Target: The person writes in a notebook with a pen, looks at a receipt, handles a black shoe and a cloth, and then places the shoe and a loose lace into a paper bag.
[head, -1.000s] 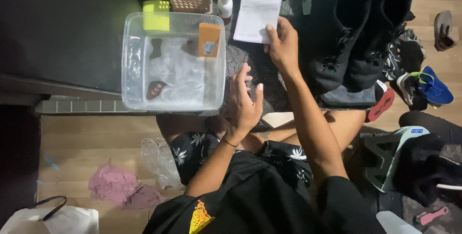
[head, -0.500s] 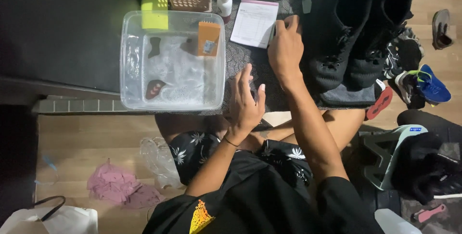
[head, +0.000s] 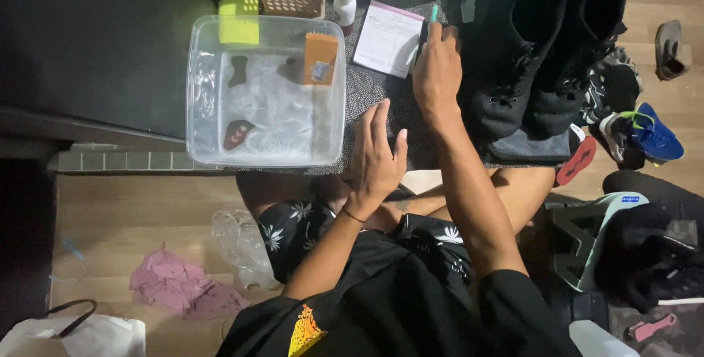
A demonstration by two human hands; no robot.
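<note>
Wooden flooring borders a dark dotted mat [head: 374, 93]. On it, the right hand [head: 438, 71] pinches a slim teal pen [head: 434, 13] just right of a white form sheet [head: 389, 38], beside black boots [head: 513, 56]. The left hand [head: 375, 155] rests spread, near the clear plastic tub [head: 205, 85] at left.

Right hand [head: 437, 71] clenched, left hand [head: 375, 155] splayed.

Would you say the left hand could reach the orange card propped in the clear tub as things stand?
Probably yes: the left hand hovers empty just right of the clear tub, which has no lid, and nothing lies between it and the orange card.
</note>
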